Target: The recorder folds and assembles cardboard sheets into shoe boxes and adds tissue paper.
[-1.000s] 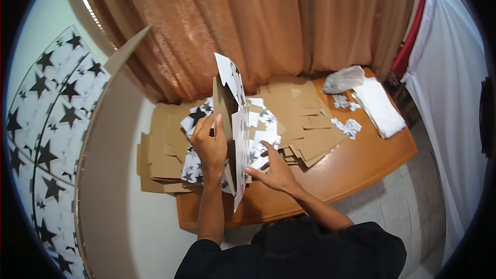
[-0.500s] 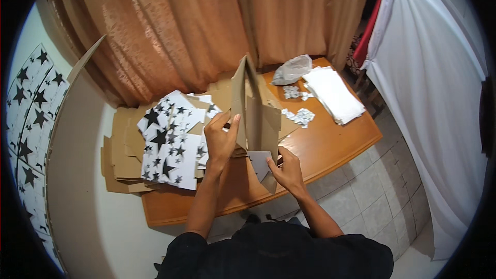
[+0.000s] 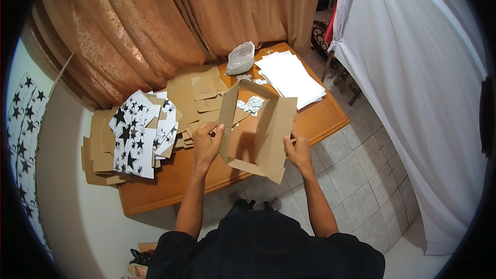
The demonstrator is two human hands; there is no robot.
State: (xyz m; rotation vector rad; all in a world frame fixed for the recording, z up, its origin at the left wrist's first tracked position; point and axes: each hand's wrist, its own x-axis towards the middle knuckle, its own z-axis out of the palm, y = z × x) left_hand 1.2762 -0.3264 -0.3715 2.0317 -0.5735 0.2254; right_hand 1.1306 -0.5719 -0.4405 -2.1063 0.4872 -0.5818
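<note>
I hold a half-folded brown cardboard box (image 3: 254, 130) above the near edge of a wooden table (image 3: 170, 186). My left hand (image 3: 206, 143) grips its left wall. My right hand (image 3: 298, 148) grips its right flap. The box stands open toward me, its inner brown side showing. Left of my hands lies a pile of flat box blanks printed white with black stars (image 3: 138, 133), on top of plain brown blanks (image 3: 98, 150).
More brown cardboard blanks (image 3: 199, 93) cover the table's middle. A stack of white sheets (image 3: 289, 78) and a clear plastic bag (image 3: 241, 58) lie at the far right. Small printed scraps (image 3: 252, 104) sit behind the box. Brown curtains hang behind; a white sheet hangs at right; tiled floor lies below.
The blank was held upright and thin between my hands; now it is spread open into a box shape, with my right hand moved out to its right flap.
</note>
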